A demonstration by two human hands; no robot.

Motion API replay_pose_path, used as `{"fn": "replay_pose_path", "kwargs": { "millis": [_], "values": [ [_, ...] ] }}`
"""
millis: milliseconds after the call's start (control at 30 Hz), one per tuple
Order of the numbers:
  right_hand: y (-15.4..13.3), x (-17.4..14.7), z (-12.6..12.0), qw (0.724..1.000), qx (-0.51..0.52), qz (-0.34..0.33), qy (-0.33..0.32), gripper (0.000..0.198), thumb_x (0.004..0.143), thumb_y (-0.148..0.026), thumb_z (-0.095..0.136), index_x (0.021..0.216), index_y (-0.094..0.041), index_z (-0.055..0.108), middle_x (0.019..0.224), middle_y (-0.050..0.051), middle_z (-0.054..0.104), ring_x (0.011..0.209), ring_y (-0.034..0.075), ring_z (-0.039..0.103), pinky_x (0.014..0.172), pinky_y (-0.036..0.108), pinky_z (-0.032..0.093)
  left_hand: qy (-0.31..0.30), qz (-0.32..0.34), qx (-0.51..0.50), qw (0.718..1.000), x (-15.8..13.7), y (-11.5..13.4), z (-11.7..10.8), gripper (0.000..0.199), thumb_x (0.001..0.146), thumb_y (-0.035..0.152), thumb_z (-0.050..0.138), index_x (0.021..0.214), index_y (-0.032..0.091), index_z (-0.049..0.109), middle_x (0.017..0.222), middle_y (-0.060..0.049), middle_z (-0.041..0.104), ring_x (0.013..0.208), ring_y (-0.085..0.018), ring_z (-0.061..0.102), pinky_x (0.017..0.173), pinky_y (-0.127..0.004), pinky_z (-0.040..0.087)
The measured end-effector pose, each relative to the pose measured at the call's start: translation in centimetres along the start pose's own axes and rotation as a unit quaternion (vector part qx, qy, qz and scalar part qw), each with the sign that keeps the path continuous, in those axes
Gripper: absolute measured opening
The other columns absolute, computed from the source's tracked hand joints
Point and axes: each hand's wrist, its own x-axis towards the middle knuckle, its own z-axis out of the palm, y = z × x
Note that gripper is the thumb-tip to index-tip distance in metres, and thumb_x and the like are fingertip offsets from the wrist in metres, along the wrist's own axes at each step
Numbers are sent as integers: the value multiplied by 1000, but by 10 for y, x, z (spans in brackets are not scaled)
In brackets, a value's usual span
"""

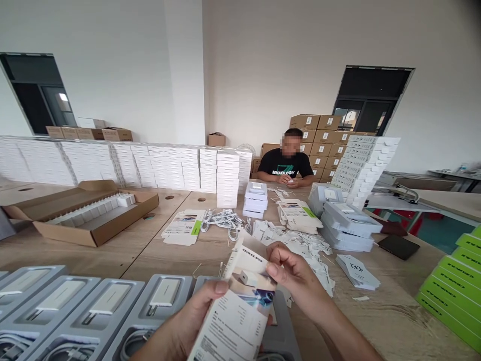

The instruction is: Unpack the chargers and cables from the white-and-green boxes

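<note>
Close in front of me is a white printed charger box (240,306), tilted, with a charger picture on its face. My left hand (199,311) grips its left side, thumb along the edge. At the box's upper right edge, my right hand (289,268) pinches with thumb and bent fingers. Below and left of the box stands a row of grey trays (124,311), each with a white charger (108,299) and a coiled cable (135,343). Part of another tray is hidden behind the box and my hands.
Loose white cables (221,220), flat printed cartons (184,225) and paper scraps (296,238) lie beyond my hands. An open brown carton (93,230) holds white chargers. Green boxes (454,281) are stacked at right. A person (285,163) sits across the table before brown cartons.
</note>
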Motion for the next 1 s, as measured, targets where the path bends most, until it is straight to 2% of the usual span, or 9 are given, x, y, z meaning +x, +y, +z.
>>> {"fn": "replay_pose_path", "kwargs": {
  "millis": [133,200,300,400,500,567,700,833,1000],
  "values": [
    [11,3,-8,993,65,45,83,39,79,-53,67,105,-25,56,115,4,53,88,18,54,74,28,44,20,-43,-140,989,1,3,-1,58,71,50,56,107,6,69,92,-18,74,93,-33,67,84,-40,48],
    [14,2,-7,991,83,102,30,49,84,-58,58,122,-27,52,111,5,59,86,19,57,68,27,45,76,-20,-121,990,-1,4,-4,55,77,47,56,110,5,67,94,-17,73,93,-32,67,84,-39,48],
    [15,1,0,980,95,147,-88,45,88,-60,51,98,-19,66,83,5,66,72,18,58,58,25,42,184,40,31,982,-4,4,-8,47,84,44,57,117,11,65,105,-14,72,96,-30,66,86,-39,48],
    [13,1,9,987,89,114,-67,39,85,-55,59,81,-17,68,72,2,66,64,16,57,58,25,41,251,107,240,932,-5,6,-9,41,86,45,59,117,20,66,115,-9,69,105,-29,62,92,-37,45],
    [13,0,15,989,99,100,-34,39,86,-53,58,89,-17,70,73,3,68,63,16,58,59,27,43,248,143,318,904,-2,9,-8,39,88,45,55,117,21,66,112,-8,70,100,-28,63,89,-36,47],
    [13,0,17,987,112,109,-29,40,86,-54,59,95,-16,70,77,4,70,67,18,60,60,27,45,240,166,278,915,1,12,-7,47,87,44,57,128,20,57,111,-10,70,96,-27,64,81,-35,51],
    [16,1,19,986,105,127,-8,43,86,-56,57,100,-18,71,81,5,71,70,19,62,61,27,46,293,230,179,910,5,17,-3,87,82,40,68,147,29,12,111,-10,68,85,-24,67,67,-31,53],
    [16,2,17,979,145,139,37,52,88,-54,55,134,-31,49,111,4,68,90,21,65,76,31,50,305,238,160,908,7,17,-1,80,83,44,64,144,33,12,109,-9,67,73,-20,66,58,-28,51],
    [13,0,13,964,221,140,-43,72,89,-43,60,148,-33,21,111,3,66,94,19,64,84,32,49,273,242,131,922,6,16,-6,61,84,44,62,134,28,31,108,-7,66,70,-16,64,60,-26,49]
  ]
}}
